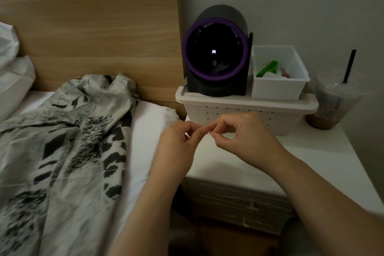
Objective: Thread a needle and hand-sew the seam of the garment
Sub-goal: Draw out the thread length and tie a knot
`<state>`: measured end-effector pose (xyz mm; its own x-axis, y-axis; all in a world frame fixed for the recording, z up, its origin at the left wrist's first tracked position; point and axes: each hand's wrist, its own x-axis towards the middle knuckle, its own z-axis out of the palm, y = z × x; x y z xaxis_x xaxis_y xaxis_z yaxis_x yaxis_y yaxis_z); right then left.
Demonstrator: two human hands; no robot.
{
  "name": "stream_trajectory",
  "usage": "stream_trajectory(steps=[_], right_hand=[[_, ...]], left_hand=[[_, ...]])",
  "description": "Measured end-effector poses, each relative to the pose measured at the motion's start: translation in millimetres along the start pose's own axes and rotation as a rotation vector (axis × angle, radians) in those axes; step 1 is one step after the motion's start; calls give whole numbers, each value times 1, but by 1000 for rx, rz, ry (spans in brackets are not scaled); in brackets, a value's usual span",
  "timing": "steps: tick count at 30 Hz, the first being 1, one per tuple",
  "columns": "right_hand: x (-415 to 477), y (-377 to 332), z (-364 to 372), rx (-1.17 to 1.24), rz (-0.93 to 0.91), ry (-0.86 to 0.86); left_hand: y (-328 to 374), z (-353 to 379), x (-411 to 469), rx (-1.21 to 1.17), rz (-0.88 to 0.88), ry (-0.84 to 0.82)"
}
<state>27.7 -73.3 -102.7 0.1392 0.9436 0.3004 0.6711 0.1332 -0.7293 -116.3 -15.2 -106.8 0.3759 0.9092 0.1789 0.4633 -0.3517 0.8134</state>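
Threading under way.
Right hand (245, 137) pinched the needle (210, 132), axis three-to-nine o'clock; left hand (178, 141), at its nine o'clock, pinched the thread (62, 178).

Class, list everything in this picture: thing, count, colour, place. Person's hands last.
garment: one, grey-white with black print, on the bed
thread: one, white, across the garment
pillows: two, white, far left
nightstand: one, white, beside the bed
basket: one, white, on the nightstand
device: one, black, purple ring, on the basket
bin: one, white, beside the device
cup: one, clear, black straw, right of basket
needle: one, silvery, between the fingertips
left hand, right hand: both pinch the needle
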Motion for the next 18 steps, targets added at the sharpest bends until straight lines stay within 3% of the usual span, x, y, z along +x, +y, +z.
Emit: stream_trajectory(steps=[8,18], right_hand=[[2,0,3,282,153,81],[5,7,-3,696,356,-132]], left_hand=[[6,6,-2,45,175,179],[7,3,0,-783,-342,-203]])
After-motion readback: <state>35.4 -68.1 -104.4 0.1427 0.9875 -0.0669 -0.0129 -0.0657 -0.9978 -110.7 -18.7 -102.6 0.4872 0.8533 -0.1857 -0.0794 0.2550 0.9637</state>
